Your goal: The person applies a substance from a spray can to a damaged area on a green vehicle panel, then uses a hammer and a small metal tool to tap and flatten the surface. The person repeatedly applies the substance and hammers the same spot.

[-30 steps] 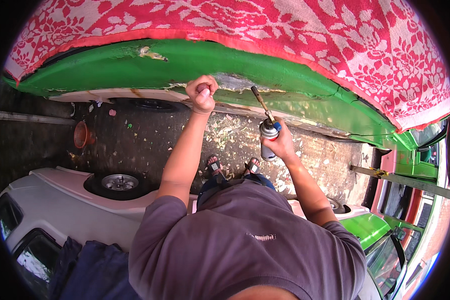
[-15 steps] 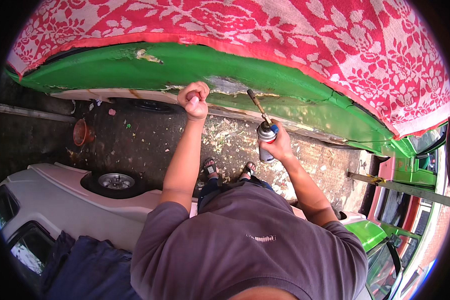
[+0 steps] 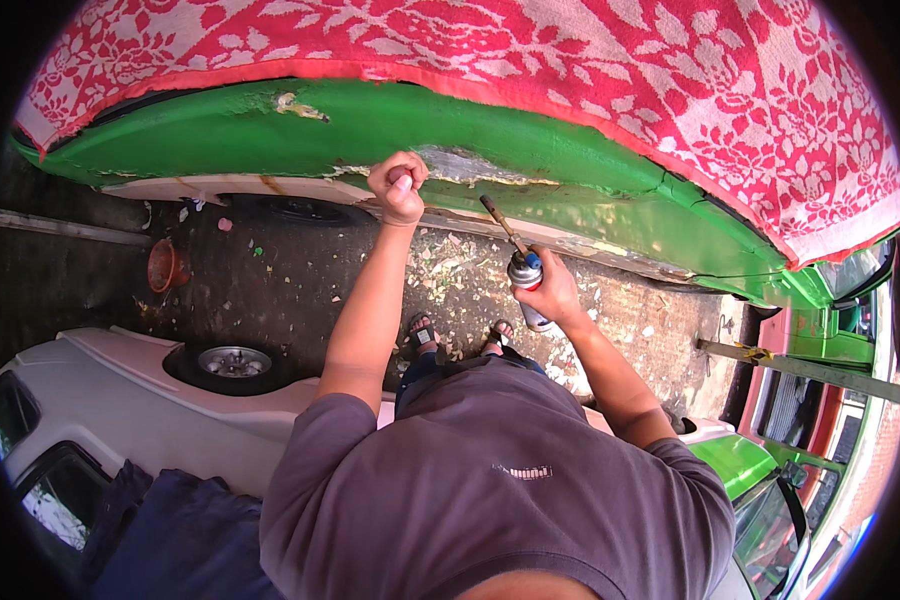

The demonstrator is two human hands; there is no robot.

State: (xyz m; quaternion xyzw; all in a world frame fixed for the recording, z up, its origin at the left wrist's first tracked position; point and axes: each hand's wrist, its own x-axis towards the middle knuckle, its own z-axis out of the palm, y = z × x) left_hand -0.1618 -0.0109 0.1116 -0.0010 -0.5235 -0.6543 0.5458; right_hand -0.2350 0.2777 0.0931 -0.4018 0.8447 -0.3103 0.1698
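Note:
My left hand is closed in a fist around a reddish-brown rounded handle; the rest of that tool is hidden behind the fist. It is held up against the side of a green car body panel, at the left end of a patch of bare, peeled paint. In my right hand is a gas torch, a brass-coloured nozzle on a canister. The nozzle tip points up and left toward the peeled patch, apart from the panel. No flame can be made out.
A red and white floral cloth covers the top of the green car. Paint flakes litter the ground around my feet. An orange-brown pot stands at the left. Behind me is a pale car; a metal bar lies at the right.
My left hand has shifted slightly up and right along the panel. The torch in my right hand has moved slightly to the left.

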